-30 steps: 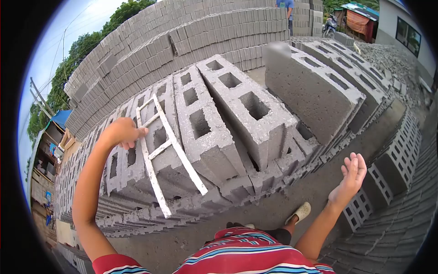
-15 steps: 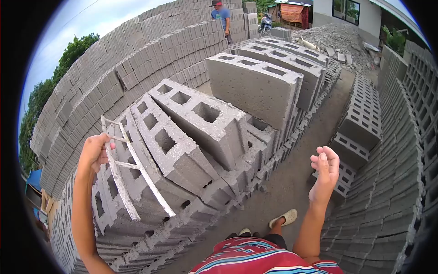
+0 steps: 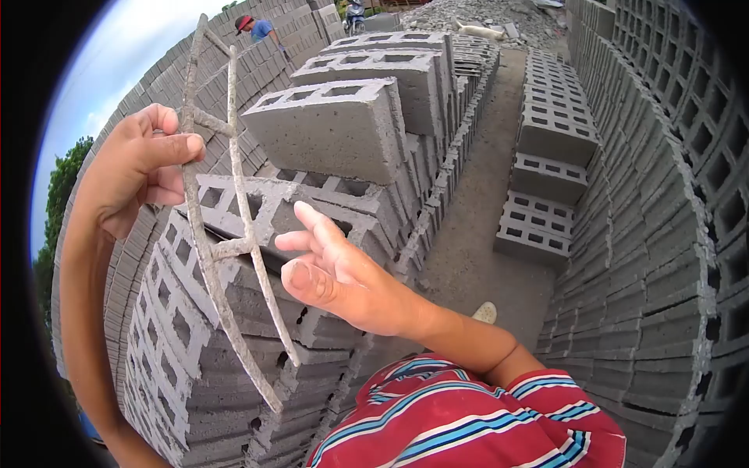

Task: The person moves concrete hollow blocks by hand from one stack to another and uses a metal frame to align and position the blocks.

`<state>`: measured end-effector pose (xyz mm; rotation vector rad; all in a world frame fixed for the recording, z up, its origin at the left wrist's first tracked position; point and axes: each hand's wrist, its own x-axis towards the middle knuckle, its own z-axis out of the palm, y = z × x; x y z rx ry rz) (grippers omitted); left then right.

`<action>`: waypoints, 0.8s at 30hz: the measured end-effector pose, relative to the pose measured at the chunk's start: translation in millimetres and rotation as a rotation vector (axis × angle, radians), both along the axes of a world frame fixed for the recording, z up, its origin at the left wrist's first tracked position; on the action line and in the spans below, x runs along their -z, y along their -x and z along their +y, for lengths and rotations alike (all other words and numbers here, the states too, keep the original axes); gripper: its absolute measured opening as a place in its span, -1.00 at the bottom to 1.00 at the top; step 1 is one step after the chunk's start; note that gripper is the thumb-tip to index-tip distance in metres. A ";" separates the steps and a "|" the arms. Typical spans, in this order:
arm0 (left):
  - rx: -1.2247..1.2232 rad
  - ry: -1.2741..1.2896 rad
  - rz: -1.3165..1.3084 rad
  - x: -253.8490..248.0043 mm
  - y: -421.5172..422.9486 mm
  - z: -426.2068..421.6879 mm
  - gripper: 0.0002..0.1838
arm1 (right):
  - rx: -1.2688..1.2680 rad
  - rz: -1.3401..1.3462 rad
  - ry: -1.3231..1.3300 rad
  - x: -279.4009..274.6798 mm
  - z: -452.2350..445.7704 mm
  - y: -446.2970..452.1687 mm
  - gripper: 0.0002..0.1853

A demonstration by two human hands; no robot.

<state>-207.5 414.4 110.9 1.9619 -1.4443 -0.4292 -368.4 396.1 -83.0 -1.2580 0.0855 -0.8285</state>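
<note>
The left hand [image 3: 140, 168] pinches one long rail of a ladder-shaped frame [image 3: 232, 248] between thumb and fingers, holding it tilted in front of the stacked hollow blocks [image 3: 324, 136]. The right hand [image 3: 339, 281] is open and empty, fingers spread, just beside the other rail. The step in hand looks like handling the frame; moving it calls for a firm pinch and care around the blocks.

The ladder-like frame [image 3: 232, 248] is mottled off-white and brownish grey, the concrete blocks [image 3: 320, 132] plain grey. The wearer's shirt [image 3: 468, 413] is red, striped in white, light blue and navy; the shoe [image 3: 485, 313] is cream; the trees [image 3: 66, 175] are green.
</note>
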 end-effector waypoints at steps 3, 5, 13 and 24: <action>0.168 -0.098 0.016 19.0 37.4 -51.9 -0.68 | 0.106 0.012 0.003 4.3 -16.7 30.1 0.10; 0.300 -0.145 0.014 33.5 68.5 -85.7 -0.67 | 0.521 0.228 0.115 20.2 -24.9 48.9 0.33; 0.667 -0.233 0.022 84.6 207.2 -192.0 -0.80 | 0.776 0.016 -0.370 72.5 -61.2 118.7 0.06; 0.695 -0.543 -0.352 107.5 329.7 -378.5 -0.82 | 0.877 0.167 -0.426 68.0 -252.4 204.1 0.25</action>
